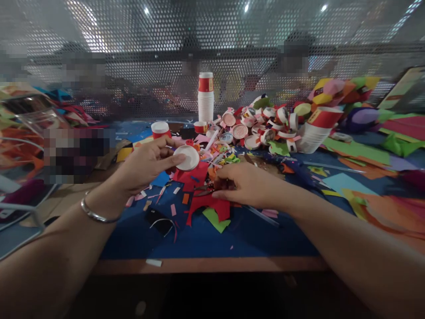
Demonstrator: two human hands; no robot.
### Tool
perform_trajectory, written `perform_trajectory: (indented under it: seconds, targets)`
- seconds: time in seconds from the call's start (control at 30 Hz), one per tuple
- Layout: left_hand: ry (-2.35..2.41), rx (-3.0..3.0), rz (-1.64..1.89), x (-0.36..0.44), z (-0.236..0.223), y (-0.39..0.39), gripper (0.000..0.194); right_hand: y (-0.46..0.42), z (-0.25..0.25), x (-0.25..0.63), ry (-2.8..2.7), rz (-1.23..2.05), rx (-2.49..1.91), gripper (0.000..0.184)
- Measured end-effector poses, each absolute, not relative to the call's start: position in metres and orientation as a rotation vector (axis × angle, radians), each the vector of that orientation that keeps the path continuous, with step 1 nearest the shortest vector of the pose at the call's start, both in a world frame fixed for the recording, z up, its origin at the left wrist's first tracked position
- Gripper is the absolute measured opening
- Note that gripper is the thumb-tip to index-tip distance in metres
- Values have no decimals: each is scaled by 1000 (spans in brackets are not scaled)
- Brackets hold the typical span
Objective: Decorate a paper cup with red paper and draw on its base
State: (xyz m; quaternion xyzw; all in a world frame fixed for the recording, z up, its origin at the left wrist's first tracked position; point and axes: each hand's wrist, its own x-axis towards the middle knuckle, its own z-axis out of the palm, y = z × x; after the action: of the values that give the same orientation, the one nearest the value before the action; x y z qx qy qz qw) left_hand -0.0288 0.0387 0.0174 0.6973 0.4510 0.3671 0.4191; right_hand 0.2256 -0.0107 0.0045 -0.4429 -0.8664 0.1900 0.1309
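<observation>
White disc — pinched in left hand, thumb across left edge.

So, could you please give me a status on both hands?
Left hand holding white round piece. Right hand gripping scissors. Red paper and loose scraps cluttering workspace.

two hands, one white disc and one pair of scissors near centre; one bracelet, left; two cup stacks, upper centre and right; three round lights, top.
</observation>
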Motion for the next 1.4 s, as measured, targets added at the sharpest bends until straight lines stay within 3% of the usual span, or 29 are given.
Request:
perform_trajectory:
  seconds: [0.33, 0.57, 1.0, 1.4]
  targets:
    - [1287, 2214, 493, -44, 16, 48, 37, -4, 3, 237, -2634, 261, -1465, 13]
    - [1407, 2193, 266, -40, 20, 46, 33, -4, 6, 238, -2712, 242, -1432, 11]
    - [1375, 2129, 248, -48, 25, 45, 35, -21, 25, 288, -2496, 331, -1599, 12]
    - [1163, 2061, 316, -37, 25, 30, 37, -80, -23, 348, -2119, 301, -2009, 19]
